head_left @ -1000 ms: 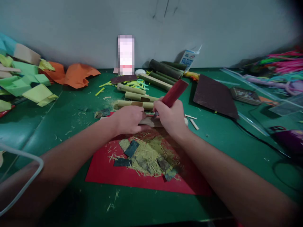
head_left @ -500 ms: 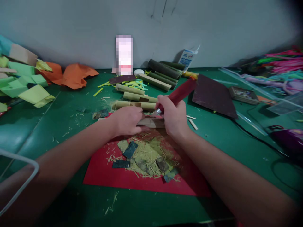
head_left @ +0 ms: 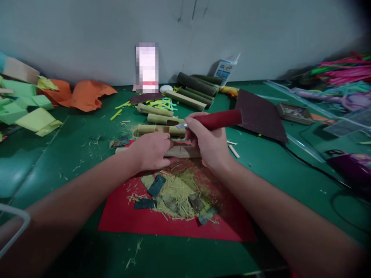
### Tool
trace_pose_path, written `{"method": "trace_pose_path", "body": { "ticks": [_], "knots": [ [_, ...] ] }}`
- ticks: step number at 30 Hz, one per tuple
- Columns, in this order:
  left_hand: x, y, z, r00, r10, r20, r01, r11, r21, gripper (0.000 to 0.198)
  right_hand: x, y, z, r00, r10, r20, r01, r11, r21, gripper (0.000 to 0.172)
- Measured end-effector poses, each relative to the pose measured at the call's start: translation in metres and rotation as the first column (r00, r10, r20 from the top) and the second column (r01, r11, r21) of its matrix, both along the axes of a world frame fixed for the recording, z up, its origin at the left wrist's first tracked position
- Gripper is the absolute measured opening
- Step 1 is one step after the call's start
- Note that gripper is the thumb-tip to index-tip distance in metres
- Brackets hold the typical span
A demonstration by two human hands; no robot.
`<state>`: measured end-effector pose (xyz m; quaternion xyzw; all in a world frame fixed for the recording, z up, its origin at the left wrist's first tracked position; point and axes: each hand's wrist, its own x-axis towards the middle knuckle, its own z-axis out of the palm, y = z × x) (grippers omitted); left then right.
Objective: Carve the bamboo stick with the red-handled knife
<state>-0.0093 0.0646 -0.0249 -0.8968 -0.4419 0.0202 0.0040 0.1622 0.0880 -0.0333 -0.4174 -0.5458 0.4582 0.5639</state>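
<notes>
My left hand [head_left: 155,150] is closed on a pale bamboo piece [head_left: 185,151] lying crosswise over the red sheet [head_left: 121,210]. In my right hand [head_left: 210,141] is a carving knife [head_left: 218,119] with a thick red handle, pointing left. Its short metal blade stands just above the bamboo piece, apart from it as far as I can see. The right hand's lower edge is at the bamboo's right end and hides it. Bamboo shavings and dust [head_left: 176,193], with several dark scraps of sandpaper, cover the sheet's middle.
Behind the hands lie notched bamboo tubes [head_left: 160,119] and darker green tubes [head_left: 197,85]. A phone [head_left: 147,67] leans on the wall beside a drink carton [head_left: 224,71]. Brown sandpaper [head_left: 259,116] lies right, a purple glue gun [head_left: 352,173] farther right. Folded paper [head_left: 34,121] piles up left.
The knife has lifted off the bamboo piece, its handle tilting down to nearly level. My left hand still holds the bamboo. The whole view has shifted slightly.
</notes>
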Motion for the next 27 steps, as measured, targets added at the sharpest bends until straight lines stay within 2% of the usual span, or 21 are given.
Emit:
{"method": "trace_pose_path", "body": {
  "ticks": [2,4,8,13,21,24,27],
  "knots": [
    [0.000,0.000,0.000,1.000,0.003,-0.004,-0.003,1.000,0.012,0.044,0.003,0.002,-0.001,0.999,0.023,0.047,-0.024,0.999,0.025,0.014],
    [0.001,0.000,0.000,1.000,-0.003,-0.005,0.003,1.000,0.020,0.044,0.006,0.004,-0.001,0.996,0.040,0.078,-0.043,0.999,0.028,0.017],
    [0.000,0.001,0.000,1.000,-0.006,-0.010,0.006,1.000,0.009,0.045,0.007,0.003,0.003,0.999,0.043,0.024,-0.042,0.998,-0.042,0.017],
    [-0.001,0.001,-0.001,1.000,-0.011,0.011,0.011,1.000,0.008,0.043,0.006,-0.003,0.010,0.995,0.104,0.005,-0.104,0.994,-0.021,0.019],
    [-0.002,0.001,-0.001,0.999,-0.008,0.032,0.007,1.000,0.017,0.044,0.008,-0.001,0.005,0.992,0.007,0.128,-0.012,0.999,0.037,0.019],
    [-0.002,0.000,-0.001,0.999,-0.014,0.050,0.013,1.000,0.019,0.041,0.008,-0.002,0.003,0.990,-0.010,0.144,0.000,0.998,0.070,0.006],
    [-0.002,0.000,0.000,0.998,-0.021,0.064,0.020,1.000,0.017,0.041,0.009,-0.006,0.004,0.989,-0.009,0.150,-0.010,0.992,0.130,0.008]
  ]
}}
